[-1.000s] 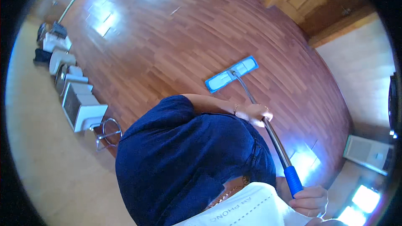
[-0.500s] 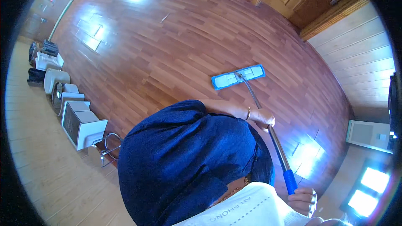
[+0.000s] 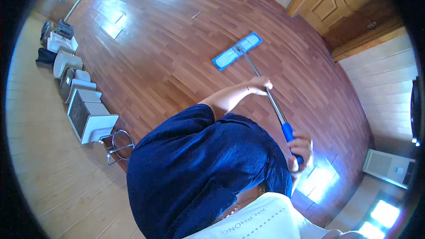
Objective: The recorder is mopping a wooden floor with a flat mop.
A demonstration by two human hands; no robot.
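Note:
A flat mop (image 3: pixel 237 52) with a pale pad plate and blue fringed edges lies on the reddish-brown wood floor ahead of me. Its metal pole (image 3: pixel 276 108) slants back toward my right side and ends in a blue grip (image 3: pixel 287 132). My left hand (image 3: pixel 259 85), a thin bracelet on its wrist, is closed round the pole about midway. Higher up the pole, my right hand (image 3: pixel 304 147) has its fingers wrapped round the blue grip. A dark blue sleeve covers my left upper arm.
Along the left wall stand several white and dark household appliances (image 3: pixel 101 124), a dark bag (image 3: pixel 46 56) and a metal-framed stool (image 3: pixel 117 145). A wooden door (image 3: pixel 330 9) is at the far right. A pale boxy unit (image 3: pixel 385 167) stands by the right wall.
The mop head has slid farther away and slightly left, and has turned more diagonal. Both hands have moved forward with the pole, the right one rising from the grip's end.

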